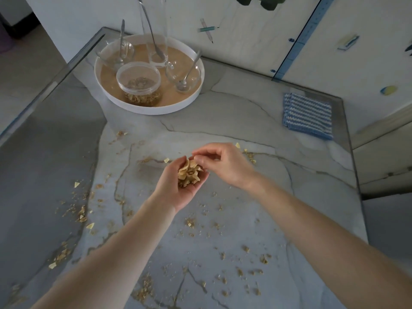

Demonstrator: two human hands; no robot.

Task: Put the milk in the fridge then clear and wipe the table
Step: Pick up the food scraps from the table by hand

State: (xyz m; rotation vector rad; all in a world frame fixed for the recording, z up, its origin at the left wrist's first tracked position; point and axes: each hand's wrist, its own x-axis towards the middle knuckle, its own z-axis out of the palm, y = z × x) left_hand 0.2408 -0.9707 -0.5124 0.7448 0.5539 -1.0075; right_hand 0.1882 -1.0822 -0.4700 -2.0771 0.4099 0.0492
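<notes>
My left hand (178, 188) is cupped palm-up over the middle of the grey marble table (256, 121) and holds a heap of cereal flakes (189, 172). My right hand (223, 161) hovers just above it, fingertips pinched at the top of the heap. Loose flakes and crumbs (80, 215) lie scattered over the near and left parts of the table. A blue-and-white striped cloth (307, 114) lies folded at the far right edge. No milk is in view.
A round white tray (196, 97) stands at the far left with a clear lidded tub of cereal (139, 85), glass cups with spoons (185, 79) and a tall glass (156, 30). A wall with stickers runs behind; the table's right edge drops to the floor.
</notes>
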